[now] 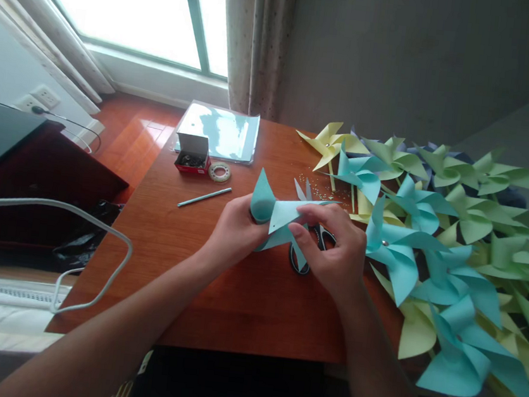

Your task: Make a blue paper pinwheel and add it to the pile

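A light-blue paper pinwheel (pixel 286 212), partly folded, is held up between both hands over the wooden table. My left hand (pixel 236 228) grips its left side, where one blade curls upward; part of the paper is hidden behind the fingers. On the other side my right hand (pixel 335 245) pinches a flap between thumb and fingers. A small dark hole shows near one paper corner. Below and behind the paper lie scissors (pixel 299 261) with black handles, blades pointing away. A pale blue paper stick (pixel 205 197) rests on the table to the left.
Finished pinwheels (pixel 419 206) in blue, green and yellow crowd the table's right side. A small red box (pixel 192 163) with dark contents stands beside a tape roll (pixel 220 172). Blue sheets (pixel 222 131) in clear plastic lie behind. Tiny bits (pixel 320 189) are scattered near the scissors.
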{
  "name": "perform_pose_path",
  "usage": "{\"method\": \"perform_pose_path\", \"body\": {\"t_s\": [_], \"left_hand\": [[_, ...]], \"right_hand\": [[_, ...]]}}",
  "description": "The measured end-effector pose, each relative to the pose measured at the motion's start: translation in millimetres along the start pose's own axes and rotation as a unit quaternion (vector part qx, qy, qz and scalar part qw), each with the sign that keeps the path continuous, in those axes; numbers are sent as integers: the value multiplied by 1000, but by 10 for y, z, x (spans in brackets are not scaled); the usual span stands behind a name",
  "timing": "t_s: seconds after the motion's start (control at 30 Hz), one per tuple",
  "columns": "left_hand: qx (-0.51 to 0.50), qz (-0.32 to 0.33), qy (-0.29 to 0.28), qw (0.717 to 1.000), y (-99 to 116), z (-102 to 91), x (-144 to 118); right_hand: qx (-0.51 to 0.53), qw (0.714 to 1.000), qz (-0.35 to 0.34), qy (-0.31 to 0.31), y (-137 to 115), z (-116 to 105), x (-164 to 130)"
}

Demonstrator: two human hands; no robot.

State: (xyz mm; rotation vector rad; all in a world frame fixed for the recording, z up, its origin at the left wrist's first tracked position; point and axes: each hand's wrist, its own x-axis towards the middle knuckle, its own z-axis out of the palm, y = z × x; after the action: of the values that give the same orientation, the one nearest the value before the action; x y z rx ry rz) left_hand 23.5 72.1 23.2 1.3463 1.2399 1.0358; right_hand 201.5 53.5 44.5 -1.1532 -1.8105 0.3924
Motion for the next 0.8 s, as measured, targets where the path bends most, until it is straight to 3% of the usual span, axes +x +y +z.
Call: {"method": "perform_pose_path", "body": {"t_s": [0.13,0.23,0.53,0.8], "left_hand": [[16,10,-2,1000,-4,0,-2],[13,13,-6,1000,0,6,-9],[-95,-68,-24,993,89,32,-40],[-144,-102,-30,984,138,36,-37]], "right_hand": [[43,997,70,-6,11,15,-23],[51,995,83,-6,28,29,-31],[21,998,64,15,84,64,-6],[-21,999,32,26,99,67,-11]]}}
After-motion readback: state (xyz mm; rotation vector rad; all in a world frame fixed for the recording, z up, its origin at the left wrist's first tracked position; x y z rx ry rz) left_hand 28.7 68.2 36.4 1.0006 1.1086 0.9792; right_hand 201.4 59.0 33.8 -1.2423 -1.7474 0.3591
